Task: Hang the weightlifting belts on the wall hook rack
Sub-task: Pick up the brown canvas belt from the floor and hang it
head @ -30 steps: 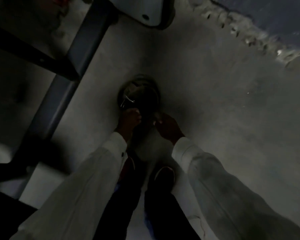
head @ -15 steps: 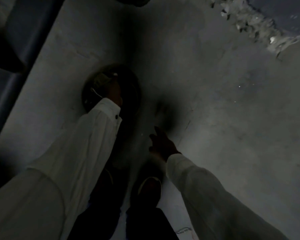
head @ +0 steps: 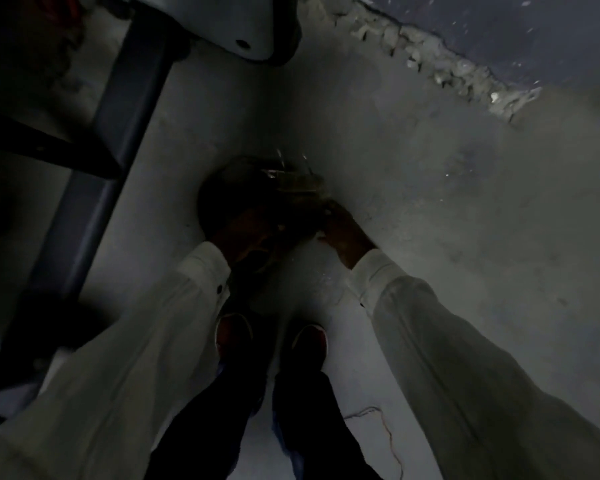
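Belt (head: 253, 192): coiled, on floor (head: 447, 244). Left hand (head: 245, 233), right hand (head: 343, 232) on it; whether fingers are clamped cannot be told. Risk: coil unrolls when lifted.

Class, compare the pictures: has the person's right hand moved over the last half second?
Yes. The right hand moved forward to the right edge of the coiled belt on the floor; before, it hung apart from the belt.

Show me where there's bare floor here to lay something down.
Widest bare patch: the concrete floor right of the right hand, running up to the crumbled wall edge. A narrower strip lies between the dark metal frame and the coiled belt. Crowded: around the belt, where the left hand also reaches, and the shoes just below.
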### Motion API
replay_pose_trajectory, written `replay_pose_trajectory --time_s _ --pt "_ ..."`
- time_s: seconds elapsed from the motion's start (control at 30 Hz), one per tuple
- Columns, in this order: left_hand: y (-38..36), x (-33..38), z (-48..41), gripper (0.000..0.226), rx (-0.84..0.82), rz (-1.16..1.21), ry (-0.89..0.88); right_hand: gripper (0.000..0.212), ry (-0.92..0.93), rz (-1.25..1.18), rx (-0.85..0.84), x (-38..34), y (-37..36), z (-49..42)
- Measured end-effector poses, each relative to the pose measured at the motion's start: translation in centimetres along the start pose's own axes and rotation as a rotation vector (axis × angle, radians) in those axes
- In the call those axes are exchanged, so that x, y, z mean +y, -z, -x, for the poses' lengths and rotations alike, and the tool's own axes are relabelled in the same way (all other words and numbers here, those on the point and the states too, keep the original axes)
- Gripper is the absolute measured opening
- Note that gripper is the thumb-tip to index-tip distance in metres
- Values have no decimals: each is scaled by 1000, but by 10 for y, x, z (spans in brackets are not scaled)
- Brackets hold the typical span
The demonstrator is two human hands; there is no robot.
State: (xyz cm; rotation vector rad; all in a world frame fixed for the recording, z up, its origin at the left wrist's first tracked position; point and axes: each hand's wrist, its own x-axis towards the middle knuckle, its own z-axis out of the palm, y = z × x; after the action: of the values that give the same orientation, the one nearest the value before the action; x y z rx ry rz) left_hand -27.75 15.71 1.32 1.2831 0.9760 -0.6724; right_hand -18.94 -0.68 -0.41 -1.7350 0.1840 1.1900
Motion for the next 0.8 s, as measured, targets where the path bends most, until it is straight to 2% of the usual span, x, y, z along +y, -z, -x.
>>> replay_pose_trajectory --time_s 0.07,0.17,0.27,0.33,0.5,0.63,0.8 --pt "2 22 42 48 -19 -128 -69 24 -39 -23 -70 -26 12 40" --pt "1 59 111 46 -16 -134 -185 33 28 -71 -148 -64 19 96" --pt "3 99 174 52 -53 -208 -316 58 107 3 -211 -108 23 161" --pt "13 118 205 46 -28 -295 -298 65 110 44 -210 -129 27 193" --pt "18 192 329 41 -57 -333 -449 53 257 58 -191 -212 38 308" --pt "2 249 426 26 -56 -404 -622 48 409 9 -121 -271 46 390" --pt "-23 305 505 33 6 -246 -858 40 658 37 -61 -357 76 475"
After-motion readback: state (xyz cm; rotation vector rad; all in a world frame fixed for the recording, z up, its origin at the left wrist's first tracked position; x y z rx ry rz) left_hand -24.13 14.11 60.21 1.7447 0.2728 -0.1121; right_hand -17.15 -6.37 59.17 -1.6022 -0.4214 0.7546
